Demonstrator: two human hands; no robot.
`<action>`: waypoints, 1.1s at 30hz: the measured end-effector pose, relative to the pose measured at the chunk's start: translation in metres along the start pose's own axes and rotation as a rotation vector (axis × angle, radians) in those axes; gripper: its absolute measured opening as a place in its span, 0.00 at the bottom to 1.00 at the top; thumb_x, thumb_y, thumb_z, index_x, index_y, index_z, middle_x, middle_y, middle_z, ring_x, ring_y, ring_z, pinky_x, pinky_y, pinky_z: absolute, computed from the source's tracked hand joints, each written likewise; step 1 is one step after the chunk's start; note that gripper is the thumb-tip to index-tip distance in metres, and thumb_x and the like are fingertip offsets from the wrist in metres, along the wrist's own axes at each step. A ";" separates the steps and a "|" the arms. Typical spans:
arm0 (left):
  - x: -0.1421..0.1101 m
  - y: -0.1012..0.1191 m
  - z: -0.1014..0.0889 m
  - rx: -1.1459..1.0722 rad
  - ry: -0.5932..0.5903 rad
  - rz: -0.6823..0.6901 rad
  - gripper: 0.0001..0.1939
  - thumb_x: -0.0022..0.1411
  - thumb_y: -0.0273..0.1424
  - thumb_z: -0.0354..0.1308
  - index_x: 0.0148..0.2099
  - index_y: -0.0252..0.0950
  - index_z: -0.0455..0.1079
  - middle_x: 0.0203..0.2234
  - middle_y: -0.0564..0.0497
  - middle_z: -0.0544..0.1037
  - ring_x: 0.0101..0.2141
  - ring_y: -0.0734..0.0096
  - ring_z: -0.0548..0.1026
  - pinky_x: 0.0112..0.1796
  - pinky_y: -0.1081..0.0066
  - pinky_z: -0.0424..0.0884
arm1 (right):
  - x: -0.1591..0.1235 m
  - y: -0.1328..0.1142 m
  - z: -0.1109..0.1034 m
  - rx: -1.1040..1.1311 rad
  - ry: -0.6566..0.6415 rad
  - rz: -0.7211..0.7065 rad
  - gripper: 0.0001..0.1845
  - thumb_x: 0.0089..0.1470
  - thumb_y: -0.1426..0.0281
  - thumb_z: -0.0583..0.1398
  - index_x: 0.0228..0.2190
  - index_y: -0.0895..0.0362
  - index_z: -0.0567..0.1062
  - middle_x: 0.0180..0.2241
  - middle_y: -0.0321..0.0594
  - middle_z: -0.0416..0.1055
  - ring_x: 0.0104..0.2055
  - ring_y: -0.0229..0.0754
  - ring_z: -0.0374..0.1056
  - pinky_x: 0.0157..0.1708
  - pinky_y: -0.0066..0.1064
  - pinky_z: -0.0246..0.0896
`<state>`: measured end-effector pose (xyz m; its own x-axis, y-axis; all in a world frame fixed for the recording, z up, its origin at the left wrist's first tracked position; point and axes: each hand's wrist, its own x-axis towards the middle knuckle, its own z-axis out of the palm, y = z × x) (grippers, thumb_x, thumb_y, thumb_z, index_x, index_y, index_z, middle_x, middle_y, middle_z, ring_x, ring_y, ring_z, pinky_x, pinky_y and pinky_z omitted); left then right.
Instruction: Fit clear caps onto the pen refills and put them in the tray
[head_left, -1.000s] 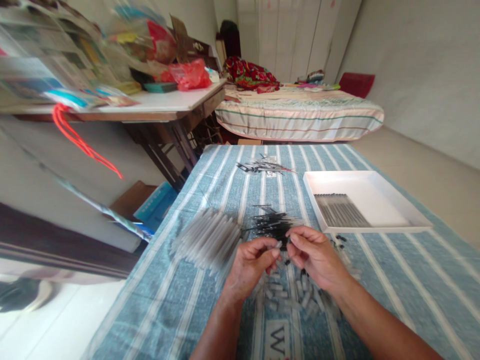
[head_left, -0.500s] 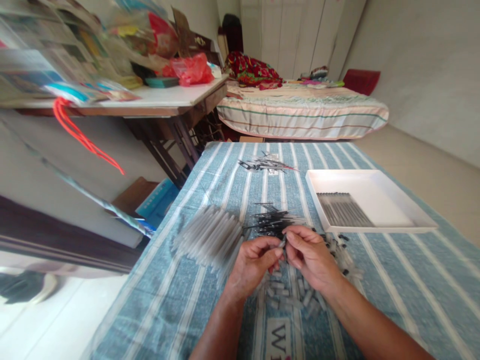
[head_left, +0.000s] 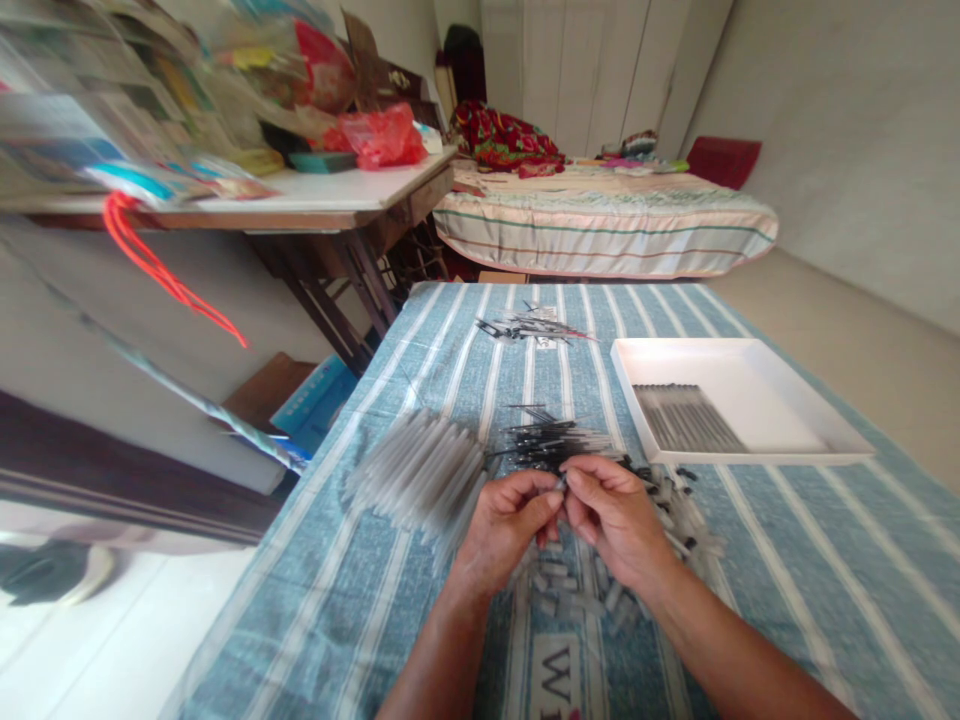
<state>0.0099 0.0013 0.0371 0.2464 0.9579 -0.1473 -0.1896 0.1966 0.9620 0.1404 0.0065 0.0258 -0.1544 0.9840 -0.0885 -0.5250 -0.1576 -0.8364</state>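
Note:
My left hand (head_left: 514,520) and my right hand (head_left: 611,510) meet over the table, thumbs and forefingers pinched together at the same spot. Between the fingertips shows a bit of a small dark piece (head_left: 561,481), mostly hidden, perhaps a pen part. Just beyond them lies a heap of thin black pen refills (head_left: 536,440) with pale ends. A pile of translucent grey pen barrels (head_left: 420,470) is left of my left hand. Short clear caps (head_left: 570,600) are scattered under my wrists, and small black-and-clear pieces (head_left: 682,500) lie beside my right hand.
A shallow white tray (head_left: 795,400) at the right holds a row of grey pens (head_left: 686,418). Farther back are loose thin dark sticks (head_left: 532,325). The table has a blue striped cloth (head_left: 337,560). A cluttered white desk (head_left: 322,195) stands left, a bed (head_left: 607,230) behind.
My right hand has shifted slightly left and closer to my left fingertips. The piece between them is now more covered. The piles and tray look unmoved.

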 end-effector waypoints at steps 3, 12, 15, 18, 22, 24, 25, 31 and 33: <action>0.000 0.000 -0.001 -0.040 -0.032 -0.008 0.08 0.54 0.33 0.59 0.32 0.31 0.71 0.17 0.54 0.71 0.17 0.79 0.65 0.20 0.77 0.61 | 0.000 0.000 -0.002 -0.106 0.012 -0.037 0.10 0.48 0.64 0.62 0.29 0.59 0.73 0.11 0.28 0.64 0.10 0.27 0.51 0.10 0.20 0.43; 0.000 0.002 -0.003 0.047 -0.061 -0.086 0.08 0.52 0.33 0.61 0.32 0.32 0.71 0.19 0.55 0.72 0.17 0.80 0.65 0.19 0.78 0.59 | 0.005 -0.038 -0.024 -0.810 -0.236 -0.155 0.08 0.50 0.67 0.59 0.32 0.58 0.76 0.16 0.31 0.68 0.15 0.31 0.60 0.16 0.22 0.56; 0.000 0.003 -0.002 0.087 -0.106 -0.100 0.08 0.53 0.34 0.60 0.30 0.32 0.71 0.19 0.55 0.71 0.17 0.81 0.64 0.19 0.78 0.59 | 0.007 -0.046 -0.026 -0.967 -0.326 -0.232 0.07 0.51 0.69 0.58 0.31 0.57 0.76 0.15 0.31 0.67 0.16 0.31 0.60 0.17 0.22 0.56; 0.000 0.005 -0.002 0.134 -0.120 -0.094 0.09 0.53 0.35 0.59 0.28 0.32 0.71 0.18 0.55 0.70 0.17 0.80 0.64 0.19 0.78 0.58 | 0.008 -0.046 -0.027 -1.017 -0.356 -0.256 0.07 0.52 0.69 0.57 0.29 0.57 0.76 0.15 0.31 0.67 0.16 0.31 0.60 0.17 0.21 0.55; -0.001 0.007 -0.002 0.191 -0.128 -0.092 0.10 0.53 0.36 0.58 0.28 0.33 0.71 0.17 0.55 0.69 0.17 0.80 0.63 0.18 0.78 0.58 | 0.006 -0.042 -0.030 -0.976 -0.334 -0.190 0.08 0.52 0.68 0.57 0.29 0.57 0.75 0.17 0.32 0.68 0.15 0.31 0.61 0.16 0.21 0.56; -0.002 0.007 -0.003 0.182 -0.169 -0.134 0.11 0.55 0.36 0.57 0.28 0.32 0.71 0.18 0.54 0.70 0.17 0.80 0.64 0.18 0.79 0.58 | 0.005 -0.041 -0.030 -0.925 -0.337 -0.139 0.08 0.52 0.68 0.56 0.29 0.58 0.74 0.17 0.32 0.68 0.15 0.31 0.62 0.16 0.21 0.57; -0.002 0.008 -0.003 0.168 -0.186 -0.152 0.11 0.55 0.37 0.56 0.29 0.32 0.71 0.19 0.54 0.71 0.17 0.80 0.64 0.17 0.79 0.58 | 0.005 -0.040 -0.031 -0.899 -0.340 -0.117 0.08 0.52 0.68 0.56 0.29 0.58 0.74 0.18 0.32 0.68 0.15 0.31 0.62 0.16 0.22 0.58; -0.001 0.006 -0.004 0.156 -0.171 -0.138 0.11 0.55 0.36 0.57 0.29 0.32 0.71 0.19 0.54 0.71 0.17 0.80 0.64 0.18 0.80 0.59 | 0.004 -0.037 -0.030 -0.838 -0.310 -0.093 0.07 0.52 0.68 0.56 0.29 0.58 0.73 0.18 0.32 0.68 0.15 0.31 0.62 0.15 0.21 0.58; -0.001 0.006 -0.004 0.172 -0.164 -0.147 0.11 0.54 0.36 0.58 0.28 0.32 0.71 0.19 0.54 0.71 0.17 0.80 0.65 0.17 0.80 0.58 | 0.003 -0.037 -0.030 -0.855 -0.313 -0.110 0.07 0.52 0.68 0.56 0.29 0.58 0.73 0.17 0.31 0.68 0.15 0.31 0.62 0.15 0.21 0.58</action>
<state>0.0051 0.0023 0.0427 0.4124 0.8723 -0.2626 0.0202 0.2794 0.9600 0.1842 0.0180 0.0405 -0.4251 0.9031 0.0613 0.2289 0.1728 -0.9580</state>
